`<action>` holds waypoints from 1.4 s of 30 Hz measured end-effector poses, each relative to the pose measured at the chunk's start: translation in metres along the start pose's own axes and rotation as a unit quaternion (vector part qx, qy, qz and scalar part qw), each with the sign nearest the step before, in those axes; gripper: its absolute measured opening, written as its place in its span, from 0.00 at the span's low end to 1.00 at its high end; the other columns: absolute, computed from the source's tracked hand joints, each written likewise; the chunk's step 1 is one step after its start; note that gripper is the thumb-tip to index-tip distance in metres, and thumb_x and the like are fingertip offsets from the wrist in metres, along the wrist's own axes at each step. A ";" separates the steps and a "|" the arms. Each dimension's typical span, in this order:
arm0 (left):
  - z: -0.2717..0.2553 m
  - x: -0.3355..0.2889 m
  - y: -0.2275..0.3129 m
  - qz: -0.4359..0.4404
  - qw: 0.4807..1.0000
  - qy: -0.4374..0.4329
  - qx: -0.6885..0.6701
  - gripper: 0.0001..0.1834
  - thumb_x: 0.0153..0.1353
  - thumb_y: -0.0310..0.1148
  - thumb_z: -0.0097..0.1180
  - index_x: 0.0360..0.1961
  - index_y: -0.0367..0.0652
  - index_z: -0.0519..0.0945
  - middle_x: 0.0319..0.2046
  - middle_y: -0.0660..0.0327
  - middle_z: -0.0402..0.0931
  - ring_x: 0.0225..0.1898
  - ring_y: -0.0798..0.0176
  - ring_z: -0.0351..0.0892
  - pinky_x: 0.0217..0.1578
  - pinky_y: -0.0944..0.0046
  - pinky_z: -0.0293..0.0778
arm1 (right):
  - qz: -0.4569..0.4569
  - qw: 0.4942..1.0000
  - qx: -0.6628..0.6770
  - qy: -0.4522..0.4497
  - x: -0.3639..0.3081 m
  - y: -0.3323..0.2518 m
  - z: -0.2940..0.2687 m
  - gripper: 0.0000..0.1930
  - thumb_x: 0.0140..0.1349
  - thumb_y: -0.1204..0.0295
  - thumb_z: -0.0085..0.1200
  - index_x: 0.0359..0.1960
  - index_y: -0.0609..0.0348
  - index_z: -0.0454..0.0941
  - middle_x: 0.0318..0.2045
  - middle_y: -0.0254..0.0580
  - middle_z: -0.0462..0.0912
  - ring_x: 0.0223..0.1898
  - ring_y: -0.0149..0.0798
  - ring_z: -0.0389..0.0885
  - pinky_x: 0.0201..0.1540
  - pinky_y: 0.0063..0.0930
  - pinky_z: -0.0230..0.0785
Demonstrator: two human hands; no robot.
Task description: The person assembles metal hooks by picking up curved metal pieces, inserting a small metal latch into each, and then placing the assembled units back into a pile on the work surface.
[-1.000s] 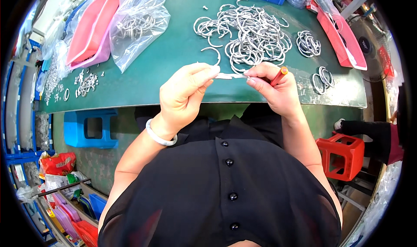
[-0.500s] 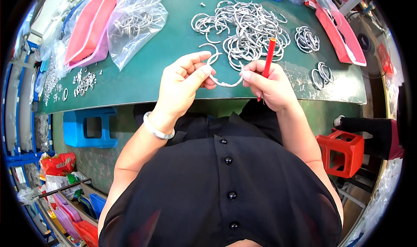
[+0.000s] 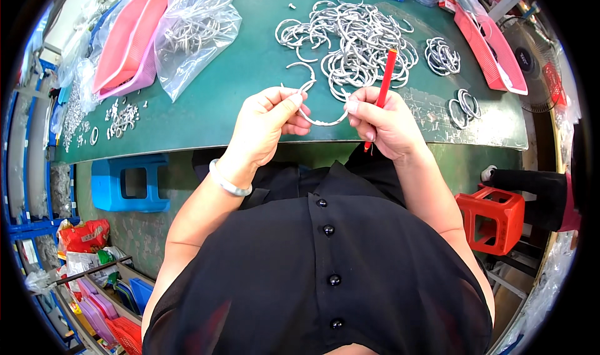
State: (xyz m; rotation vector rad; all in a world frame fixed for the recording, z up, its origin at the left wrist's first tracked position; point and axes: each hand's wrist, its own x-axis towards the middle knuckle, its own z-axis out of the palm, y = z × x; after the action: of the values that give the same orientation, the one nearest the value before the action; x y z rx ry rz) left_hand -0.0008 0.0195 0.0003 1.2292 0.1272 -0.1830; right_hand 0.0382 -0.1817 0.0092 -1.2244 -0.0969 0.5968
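Note:
Between my two hands I hold a thin silver open bangle (image 3: 326, 124), its curve hanging toward me above the table's near edge. My left hand (image 3: 270, 114) pinches one end between thumb and fingers. At the other end, the thumb and forefinger of my right hand (image 3: 384, 119) are closed on it. A red pen (image 3: 387, 77) is tucked through the right hand's fingers, standing up at a slant. Just beyond my hands lies a large heap of similar silver bangles (image 3: 356, 36). One loose bangle (image 3: 310, 74) lies close to my left fingertips.
On the green table (image 3: 262, 49), a clear bag (image 3: 197, 33) of bangles and pink baskets (image 3: 131, 39) stand left, near small metal pieces (image 3: 122, 119). Smaller bangle piles (image 3: 442, 56) and another pink basket (image 3: 494, 55) lie right. Blue (image 3: 103, 186) and red stools (image 3: 512, 224) flank me.
My left fingers have shifted slightly on the bangle, and it has turned a little. The pen in my right hand has tilted slightly. Both hands stay in nearly the same place.

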 end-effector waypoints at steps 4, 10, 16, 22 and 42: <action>-0.001 0.002 -0.002 -0.008 1.000 0.005 0.000 0.10 0.59 0.33 0.49 0.35 0.35 0.74 0.24 0.62 0.74 0.23 0.70 0.74 0.26 0.72 0.74 | -0.001 1.000 -0.003 -0.003 0.000 0.000 0.003 0.05 0.51 0.74 0.54 0.23 0.62 0.72 0.17 0.34 0.72 0.11 0.18 0.62 0.14 0.11 0.52; -0.002 0.005 -0.004 -0.019 1.000 0.007 -0.013 0.09 0.58 0.32 0.49 0.34 0.35 0.74 0.23 0.62 0.74 0.22 0.71 0.74 0.25 0.72 0.74 | 0.005 1.000 0.015 -0.008 0.001 0.001 0.003 0.05 0.51 0.74 0.54 0.23 0.62 0.72 0.17 0.34 0.72 0.11 0.18 0.62 0.14 0.11 0.52; -0.006 0.008 -0.008 -0.018 1.000 0.003 -0.024 0.09 0.58 0.32 0.49 0.34 0.36 0.75 0.22 0.63 0.74 0.21 0.71 0.74 0.24 0.73 0.74 | -0.001 1.000 0.005 -0.012 0.001 -0.001 0.006 0.06 0.52 0.74 0.54 0.23 0.62 0.72 0.18 0.34 0.72 0.11 0.19 0.62 0.14 0.11 0.52; -0.005 0.011 -0.008 -0.042 0.997 -0.001 -0.065 0.11 0.58 0.35 0.50 0.35 0.37 0.74 0.22 0.65 0.72 0.19 0.73 0.69 0.21 0.76 0.65 | -0.008 0.999 -0.016 -0.028 -0.002 -0.004 0.011 0.06 0.55 0.73 0.51 0.28 0.65 0.74 0.18 0.34 0.73 0.11 0.18 0.62 0.14 0.10 0.52; 0.010 0.009 0.001 -0.050 0.994 -0.080 -0.053 0.10 0.58 0.33 0.50 0.34 0.35 0.74 0.19 0.65 0.70 0.17 0.74 0.66 0.18 0.76 0.63 | -0.092 0.985 -0.147 -0.026 -0.007 -0.018 0.017 0.05 0.53 0.73 0.53 0.30 0.62 0.75 0.19 0.31 0.73 0.18 0.19 0.66 0.19 0.14 0.58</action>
State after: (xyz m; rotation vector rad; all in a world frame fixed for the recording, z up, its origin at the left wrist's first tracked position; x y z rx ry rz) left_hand 0.0086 0.0100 0.0027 1.0987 0.0579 -0.3564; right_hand 0.0321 -0.1746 0.0329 -1.4660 -0.3487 0.4645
